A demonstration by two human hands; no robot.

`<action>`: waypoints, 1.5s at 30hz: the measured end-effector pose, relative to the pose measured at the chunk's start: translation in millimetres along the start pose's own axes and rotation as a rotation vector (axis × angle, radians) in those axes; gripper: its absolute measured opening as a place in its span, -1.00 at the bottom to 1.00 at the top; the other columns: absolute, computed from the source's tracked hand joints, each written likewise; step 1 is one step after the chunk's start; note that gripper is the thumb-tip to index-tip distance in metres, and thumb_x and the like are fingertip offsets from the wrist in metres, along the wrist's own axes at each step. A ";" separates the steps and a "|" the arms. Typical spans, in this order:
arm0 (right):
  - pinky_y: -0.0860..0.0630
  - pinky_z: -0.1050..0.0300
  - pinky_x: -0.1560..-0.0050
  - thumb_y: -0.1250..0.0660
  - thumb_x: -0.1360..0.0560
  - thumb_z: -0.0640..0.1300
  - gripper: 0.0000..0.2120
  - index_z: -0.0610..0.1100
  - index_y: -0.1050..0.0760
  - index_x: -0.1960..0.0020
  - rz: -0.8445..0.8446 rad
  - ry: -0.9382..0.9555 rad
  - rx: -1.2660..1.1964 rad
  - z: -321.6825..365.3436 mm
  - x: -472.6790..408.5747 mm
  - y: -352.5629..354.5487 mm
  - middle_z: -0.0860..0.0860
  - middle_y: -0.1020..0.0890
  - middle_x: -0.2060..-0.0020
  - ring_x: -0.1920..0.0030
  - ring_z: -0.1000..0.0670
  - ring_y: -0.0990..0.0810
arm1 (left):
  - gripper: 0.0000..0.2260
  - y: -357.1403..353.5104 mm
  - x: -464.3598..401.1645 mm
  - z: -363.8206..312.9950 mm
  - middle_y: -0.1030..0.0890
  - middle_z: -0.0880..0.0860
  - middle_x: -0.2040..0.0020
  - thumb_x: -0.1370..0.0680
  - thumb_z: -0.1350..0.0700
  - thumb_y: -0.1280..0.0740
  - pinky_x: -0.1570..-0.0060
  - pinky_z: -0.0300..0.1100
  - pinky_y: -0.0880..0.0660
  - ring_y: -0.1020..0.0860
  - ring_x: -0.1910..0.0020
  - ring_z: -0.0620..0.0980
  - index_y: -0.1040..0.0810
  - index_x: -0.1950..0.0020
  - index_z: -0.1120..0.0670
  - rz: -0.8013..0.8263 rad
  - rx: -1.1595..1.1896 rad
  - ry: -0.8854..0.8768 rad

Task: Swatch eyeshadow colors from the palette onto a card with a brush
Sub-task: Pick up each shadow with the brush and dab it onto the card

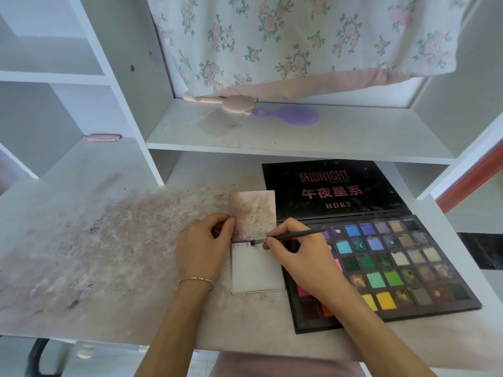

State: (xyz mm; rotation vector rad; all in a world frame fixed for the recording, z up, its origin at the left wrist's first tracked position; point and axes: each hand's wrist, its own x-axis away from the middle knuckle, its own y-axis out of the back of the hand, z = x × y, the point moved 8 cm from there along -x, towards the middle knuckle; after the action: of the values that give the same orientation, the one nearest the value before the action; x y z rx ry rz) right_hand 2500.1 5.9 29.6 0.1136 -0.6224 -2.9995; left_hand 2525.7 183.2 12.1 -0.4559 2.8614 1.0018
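A small white card pad (257, 269) lies on the desk with its stained top page (253, 213) flipped back. My left hand (202, 247) pinches the left edge of that flipped page at the fold. My right hand (295, 250) grips a thin dark brush (291, 235), whose tip touches the top left of the white card beside a faint purple smear. The open eyeshadow palette (402, 263) with many coloured pans lies to the right, partly under my right hand, its black lid (332, 189) lying flat behind it.
The white desk (109, 240) is smeared with pinkish powder on the left. A shelf (272, 137) behind carries a purple hairbrush (288, 115) and a pink tool (217, 100). A floral cloth (299, 36) hangs above. White cubby walls stand at left.
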 end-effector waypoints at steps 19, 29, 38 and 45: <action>-0.53 0.15 0.19 -0.32 -0.46 -0.18 -0.94 -0.05 -0.49 0.17 0.014 -0.016 0.049 -3.8 -1.4 -1.0 -0.02 -0.63 0.27 0.21 0.03 -0.58 | -0.90 -0.5 -0.1 -1.0 -0.63 -0.06 0.22 -0.46 -0.01 -0.31 0.20 -0.20 -0.43 -0.52 0.22 -0.11 -0.62 0.12 -0.10 0.009 0.001 0.002; -0.53 0.15 0.23 -0.32 -0.46 -0.17 -0.92 -0.02 -0.48 0.18 0.015 -0.020 0.054 -4.8 -1.4 -1.5 -0.04 -0.64 0.27 0.23 0.01 -0.58 | -0.91 0.3 -0.1 -1.3 -0.61 -0.08 0.25 -0.46 0.00 -0.32 0.24 -0.24 -0.37 -0.50 0.24 -0.13 -0.62 0.14 -0.10 -0.004 -0.004 -0.004; -0.53 0.17 0.22 -0.32 -0.46 -0.18 -0.90 -0.01 -0.48 0.19 0.023 -0.015 0.053 -4.0 -0.8 -1.7 -0.03 -0.63 0.27 0.22 0.03 -0.57 | -0.91 -0.1 -1.0 0.0 -0.61 -0.08 0.25 -0.46 -0.01 -0.32 0.30 -0.37 -0.29 -0.49 0.25 -0.15 -0.63 0.12 -0.11 -0.010 -0.026 -0.010; -0.53 0.19 0.24 -0.32 -0.47 -0.16 -0.89 0.02 -0.46 0.19 0.013 -0.014 0.066 -4.8 -1.7 -1.8 -0.03 -0.64 0.27 0.24 0.04 -0.58 | -0.90 -0.2 -1.0 0.2 -0.61 -0.08 0.24 -0.47 -0.01 -0.31 0.30 -0.36 -0.31 -0.49 0.24 -0.14 -0.63 0.12 -0.11 -0.013 -0.030 -0.016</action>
State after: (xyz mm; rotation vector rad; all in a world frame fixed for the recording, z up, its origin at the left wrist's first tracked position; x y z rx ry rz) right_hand 2502.1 5.8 24.6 0.0921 -0.7211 -2.9704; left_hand 2526.7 183.4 12.0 -0.4659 2.8291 1.0431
